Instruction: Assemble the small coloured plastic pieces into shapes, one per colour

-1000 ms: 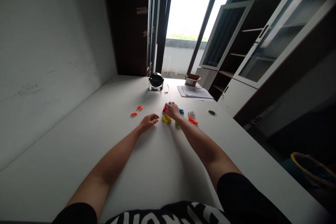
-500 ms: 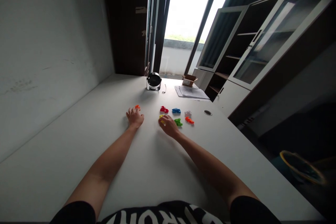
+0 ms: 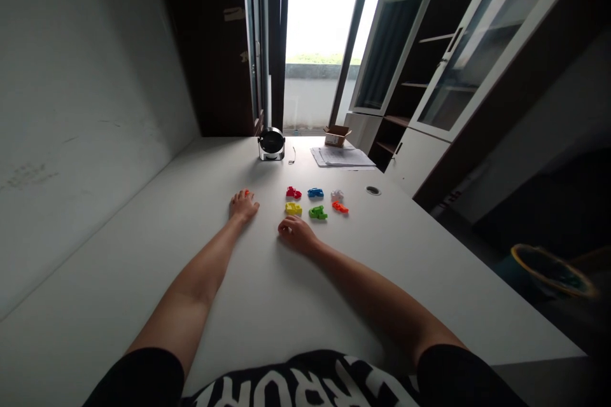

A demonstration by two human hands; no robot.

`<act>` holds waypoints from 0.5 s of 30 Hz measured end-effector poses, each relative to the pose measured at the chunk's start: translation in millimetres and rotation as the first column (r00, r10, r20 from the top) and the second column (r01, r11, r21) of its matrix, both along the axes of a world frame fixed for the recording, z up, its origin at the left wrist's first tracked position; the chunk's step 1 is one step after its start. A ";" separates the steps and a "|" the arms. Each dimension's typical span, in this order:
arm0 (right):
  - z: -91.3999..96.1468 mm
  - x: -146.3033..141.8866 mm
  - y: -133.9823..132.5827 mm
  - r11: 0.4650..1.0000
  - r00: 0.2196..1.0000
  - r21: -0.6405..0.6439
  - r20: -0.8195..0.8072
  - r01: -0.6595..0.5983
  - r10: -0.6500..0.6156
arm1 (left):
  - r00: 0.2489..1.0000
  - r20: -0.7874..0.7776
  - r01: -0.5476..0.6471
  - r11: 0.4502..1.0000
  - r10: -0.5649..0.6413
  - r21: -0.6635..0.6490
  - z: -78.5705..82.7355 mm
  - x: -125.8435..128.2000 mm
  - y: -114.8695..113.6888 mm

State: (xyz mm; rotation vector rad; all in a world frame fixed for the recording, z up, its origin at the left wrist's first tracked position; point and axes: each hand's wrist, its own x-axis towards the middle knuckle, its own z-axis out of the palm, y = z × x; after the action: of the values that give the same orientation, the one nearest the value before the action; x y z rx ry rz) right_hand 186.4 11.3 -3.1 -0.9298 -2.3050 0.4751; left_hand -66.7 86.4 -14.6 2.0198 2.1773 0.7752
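1. Pieces in hand: six small glossy plastic shapes lie on the white desk [image 3: 119,267] in two loose rows, clear of both hands. Back row: red piece [image 3: 293,193], blue piece [image 3: 315,193], whitish translucent piece [image 3: 337,195]. Front row: yellow piece [image 3: 293,208], green piece [image 3: 317,212], orange piece [image 3: 340,206].
2. Left hand [image 3: 243,205]: open, palm down, fingers flat. A separate small orange-red piece [image 3: 247,191] shows at the fingertips; I cannot tell whether it is held or only touched.
3. Right hand [image 3: 296,233]: relaxed, fingers loosely curled, resting on the desk just in front of the yellow piece. Nothing shows in its grip.
4. Step, my judgement: the pieces are laid out in rows and both hands are resting. Any further handling calls for a fingertip pinch, since the pieces are small and lie flat.
5. Far end of desk: round black-and-chrome desk fan [image 3: 272,144], thin dark wire [image 3: 292,155], open cardboard box [image 3: 337,135], stack of printed papers [image 3: 341,157], round cable grommet [image 3: 373,190].
6. Writing: white block letters on my black shirt [image 3: 305,385] are cut off and upside down to me, so no full word can be read. Paper print is too small; no brand is legible.
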 end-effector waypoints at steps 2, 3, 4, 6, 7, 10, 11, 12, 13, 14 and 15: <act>-0.4 0.3 0.6 1.000 1.000 -0.002 -0.010 -0.007 0.007 | 1.000 -0.022 0.005 0.999 -0.005 0.033 2.0 1.4 -3.0; -0.9 0.3 0.9 1.000 1.000 -0.001 -0.016 -0.008 0.008 | 1.000 -0.029 0.005 0.999 -0.003 0.050 2.3 3.0 -5.4; -1.3 0.3 1.1 1.000 1.000 0.003 -0.023 -0.008 0.008 | 0.999 -0.035 0.010 0.998 -0.008 0.064 2.2 5.1 -8.3; -2.1 -0.1 1.3 1.000 0.999 0.012 -0.040 -0.011 0.011 | 0.998 -0.038 0.056 0.995 -0.053 0.085 0.5 10.9 -15.7; -2.3 -0.3 1.3 1.000 0.999 0.014 -0.047 -0.012 0.012 | 0.995 -0.035 0.094 0.992 -0.092 0.082 -0.9 14.3 -20.2; -1.6 -0.6 0.7 1.000 0.999 0.005 -0.053 0.000 0.000 | 0.981 -0.008 0.195 0.978 -0.195 0.073 -5.1 24.9 -35.3; -0.9 -0.4 0.4 1.000 0.999 -0.001 -0.053 0.014 -0.014 | 0.973 0.004 0.228 0.970 -0.229 0.080 -6.0 28.2 -40.5; 0.0 -0.2 0.1 0.999 0.998 -0.007 -0.054 0.034 -0.035 | 0.966 0.017 0.254 0.963 -0.257 0.088 -6.6 31.0 -45.5; 0.9 0.2 -0.3 0.998 0.997 -0.012 -0.057 0.054 -0.055 | 0.960 0.032 0.275 0.957 -0.279 0.093 -6.7 33.4 -50.2; 1.8 0.6 -0.7 0.997 0.995 -0.016 -0.062 0.071 -0.072 | 0.954 0.050 0.290 0.952 -0.296 0.097 -6.5 35.3 -54.6; 2.6 1.0 -1.0 0.996 0.994 -0.018 -0.068 0.082 -0.083 | 0.948 0.066 0.305 0.947 -0.312 0.099 -5.8 36.7 -58.6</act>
State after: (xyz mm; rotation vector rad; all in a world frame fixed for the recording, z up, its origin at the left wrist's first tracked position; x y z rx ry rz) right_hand 187.4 10.3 -0.5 -0.9966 -2.1955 0.4824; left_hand -30.0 27.8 -20.5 2.2517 1.7507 0.9029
